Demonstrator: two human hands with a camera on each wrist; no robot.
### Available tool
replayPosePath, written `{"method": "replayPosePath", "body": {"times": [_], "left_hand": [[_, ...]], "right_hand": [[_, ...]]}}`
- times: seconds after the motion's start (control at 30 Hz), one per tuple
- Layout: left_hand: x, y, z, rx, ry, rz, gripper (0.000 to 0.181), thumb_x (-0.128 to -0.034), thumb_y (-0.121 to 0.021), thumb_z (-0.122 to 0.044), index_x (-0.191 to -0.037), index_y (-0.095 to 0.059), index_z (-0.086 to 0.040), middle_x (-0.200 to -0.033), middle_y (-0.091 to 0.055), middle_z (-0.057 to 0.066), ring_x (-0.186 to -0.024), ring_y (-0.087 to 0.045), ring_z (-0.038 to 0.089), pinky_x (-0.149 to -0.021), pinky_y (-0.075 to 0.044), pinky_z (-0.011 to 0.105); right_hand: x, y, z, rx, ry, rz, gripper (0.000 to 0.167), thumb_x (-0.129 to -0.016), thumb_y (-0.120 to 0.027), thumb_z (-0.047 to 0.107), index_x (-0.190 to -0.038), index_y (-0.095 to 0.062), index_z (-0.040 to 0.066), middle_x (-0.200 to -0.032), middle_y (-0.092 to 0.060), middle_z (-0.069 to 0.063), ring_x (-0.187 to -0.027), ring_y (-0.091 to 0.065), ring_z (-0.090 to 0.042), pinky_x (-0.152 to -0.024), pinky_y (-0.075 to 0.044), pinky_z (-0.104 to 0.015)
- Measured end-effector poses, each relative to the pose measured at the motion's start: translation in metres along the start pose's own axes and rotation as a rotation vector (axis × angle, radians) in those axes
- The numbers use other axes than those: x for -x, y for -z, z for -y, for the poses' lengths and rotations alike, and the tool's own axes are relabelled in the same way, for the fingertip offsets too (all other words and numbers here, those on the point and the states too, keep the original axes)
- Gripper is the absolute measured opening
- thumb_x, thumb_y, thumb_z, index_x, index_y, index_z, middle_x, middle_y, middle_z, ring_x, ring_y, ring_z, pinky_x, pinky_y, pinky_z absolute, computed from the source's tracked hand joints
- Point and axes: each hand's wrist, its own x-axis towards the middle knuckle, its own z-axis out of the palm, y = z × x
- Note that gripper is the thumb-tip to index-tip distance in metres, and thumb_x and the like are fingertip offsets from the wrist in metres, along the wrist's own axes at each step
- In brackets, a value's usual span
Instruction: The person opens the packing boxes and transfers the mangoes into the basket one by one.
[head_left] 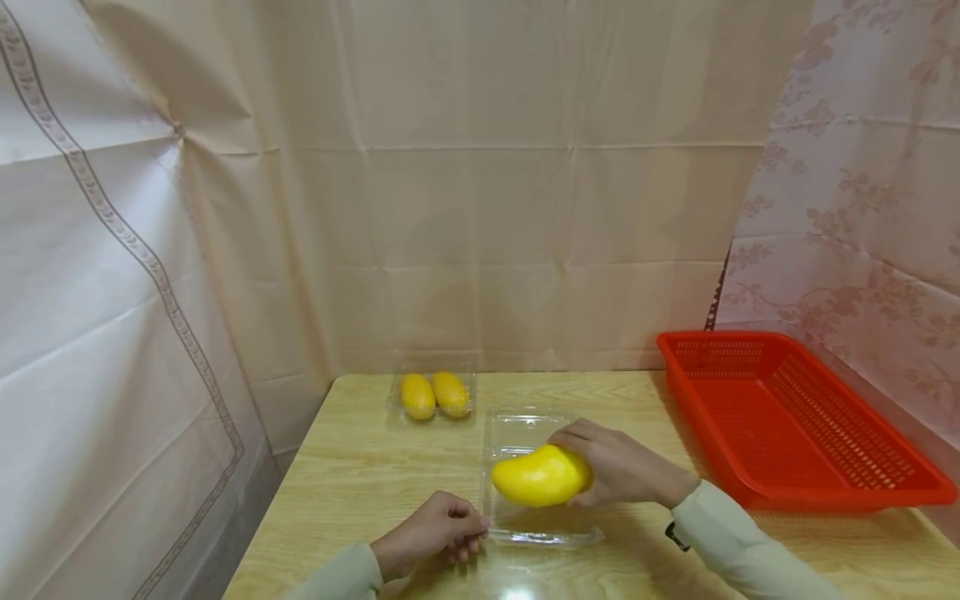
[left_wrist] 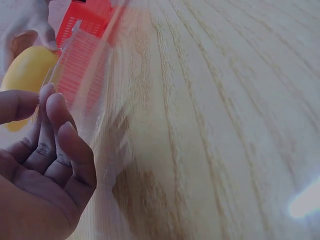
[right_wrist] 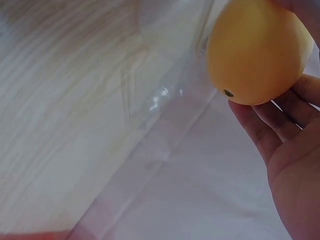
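Observation:
A yellow mango (head_left: pixel 542 476) is held level over an open clear plastic clamshell box (head_left: pixel 517 527) in the head view. My right hand (head_left: pixel 618 462) grips its right end, thumb and fingers wrapped about it; the right wrist view shows the dark stem spot on this mango (right_wrist: pixel 260 55). At the box's near left corner, my left hand (head_left: pixel 435 532) pinches the rim between thumb and fingertips. The left wrist view shows that pinch by the hand (left_wrist: pixel 47 160) on the thin plastic edge. Whether the mango touches the box floor is hidden.
Behind and to the left, two mangoes (head_left: pixel 433 395) lie side by side in another clear plastic box (head_left: pixel 471 379). A red plastic basket (head_left: pixel 750 492) stands on the right of the wooden table (head_left: pixel 337 475). Curtains hang round the back and sides.

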Motion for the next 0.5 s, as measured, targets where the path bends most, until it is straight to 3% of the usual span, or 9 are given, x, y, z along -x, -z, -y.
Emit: {"method": "replayPosePath", "body": {"times": [0.5], "left_hand": [[0.002, -0.001, -0.001, -0.004, -0.002, -0.006, 0.028, -0.1023, -0.065, -0.021, -0.096, -0.073, 0.006, -0.074, -0.068, 0.002, -0.057, -0.056, 0.009, -0.051, -0.044, 0.019]], "right_hand": [[0.004, 0.013, -0.003, -0.014, -0.059, -0.003, 0.080, -0.070, -0.094, 0.040, -0.136, -0.061, 0.009, -0.130, -0.061, 0.000, -0.114, -0.058, -0.017, -0.095, -0.055, -0.044]]}}
